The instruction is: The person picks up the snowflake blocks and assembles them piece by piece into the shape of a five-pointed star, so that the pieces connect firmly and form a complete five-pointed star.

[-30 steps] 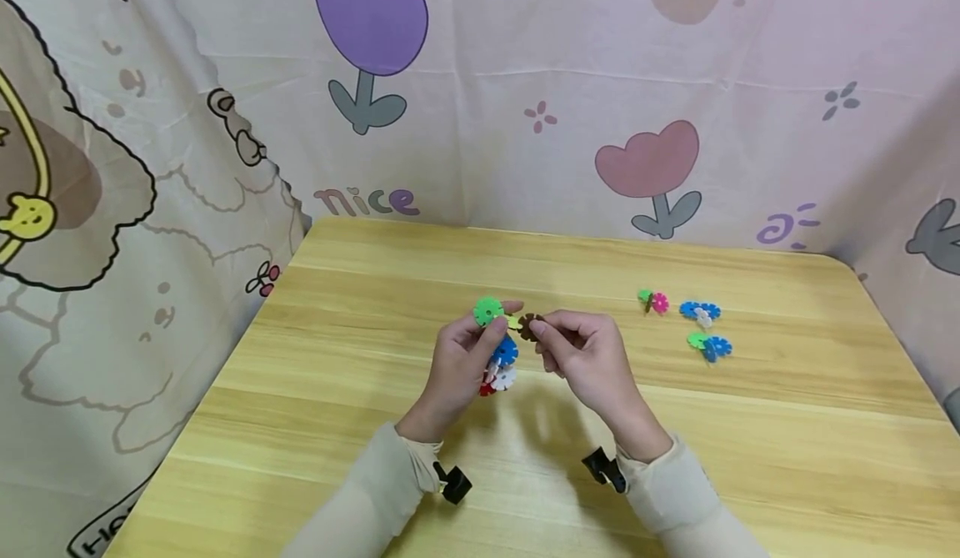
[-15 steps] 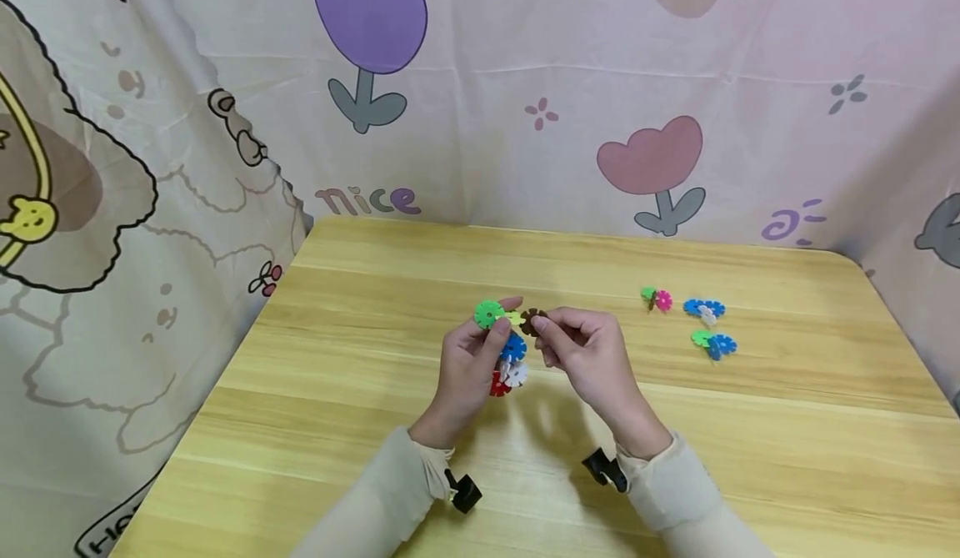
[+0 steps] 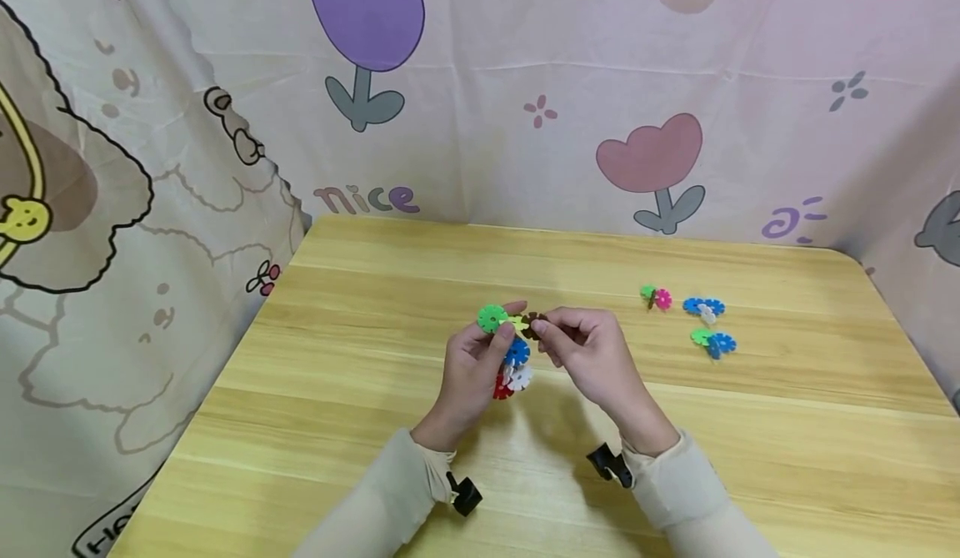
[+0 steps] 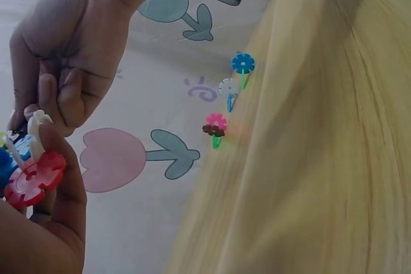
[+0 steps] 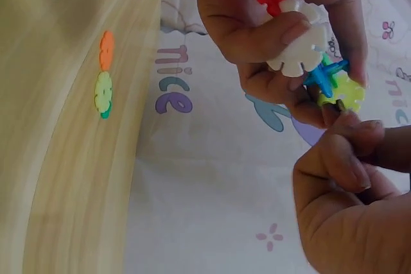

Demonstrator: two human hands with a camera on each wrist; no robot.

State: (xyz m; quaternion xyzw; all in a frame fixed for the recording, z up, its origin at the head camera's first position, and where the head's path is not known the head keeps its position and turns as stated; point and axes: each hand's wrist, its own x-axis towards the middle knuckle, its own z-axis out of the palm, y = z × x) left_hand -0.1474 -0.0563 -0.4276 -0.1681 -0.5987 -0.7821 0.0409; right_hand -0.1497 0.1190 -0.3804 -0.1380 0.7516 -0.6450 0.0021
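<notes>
My left hand (image 3: 468, 374) holds a cluster of joined notched plastic discs above the table. In the head view a green disc (image 3: 492, 319) tops it, with a blue disc (image 3: 517, 351), a white disc (image 3: 520, 377) and a red disc (image 3: 502, 389) below. A yellow disc (image 3: 517, 323) sticks out sideways toward my right hand (image 3: 596, 358). Between thumb and fingers, that hand pinches a brown disc (image 3: 534, 324) right at the yellow one's edge. From the right wrist, the left thumb lies over the white disc (image 5: 297, 49), and the brown disc is mostly hidden by fingertips.
On the table's right lie three small joined groups: pink-green-brown (image 3: 663, 299), blue and white (image 3: 703, 306), and green and blue (image 3: 722, 343). An orange disc (image 5: 106, 51) and a pale yellow-green disc (image 5: 103, 93) show on the table in the right wrist view. Printed cloth hangs behind.
My left hand and its cluster have shifted slightly right, the lower discs swinging that way too. The right hand keeps its pinch on the brown disc, hardly moving.
</notes>
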